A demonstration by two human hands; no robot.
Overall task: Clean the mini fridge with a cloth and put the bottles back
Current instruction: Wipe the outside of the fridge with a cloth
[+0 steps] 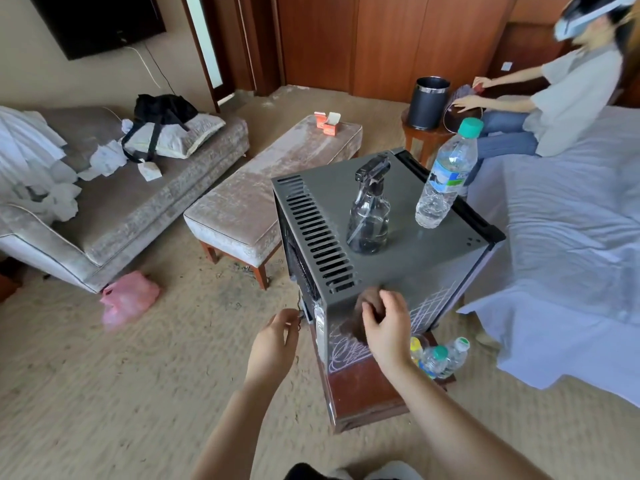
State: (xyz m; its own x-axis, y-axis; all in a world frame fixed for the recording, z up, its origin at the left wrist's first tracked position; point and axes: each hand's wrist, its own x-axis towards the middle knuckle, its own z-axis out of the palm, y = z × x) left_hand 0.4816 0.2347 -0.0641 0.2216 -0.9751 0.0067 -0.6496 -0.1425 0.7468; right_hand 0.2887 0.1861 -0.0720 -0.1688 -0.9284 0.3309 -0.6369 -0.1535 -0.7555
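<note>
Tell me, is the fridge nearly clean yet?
Not yet. Done: nothing looks finished. In hand: the right hand grips a brown cloth against the side of the mini fridge, where white scribbles show. Left: wiping those off, putting back the water bottle on top and the small bottles down beside it.

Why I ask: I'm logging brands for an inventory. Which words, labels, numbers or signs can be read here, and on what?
No text is legible.
water bottle label: blue and green, print blurred.
small bottles beside the fridge base: labels blurred.
mini fridge side: white scribbles, no readable words.
orange boxes on the ottoman: print too small.
paper tag on the sofa: too small.
</note>
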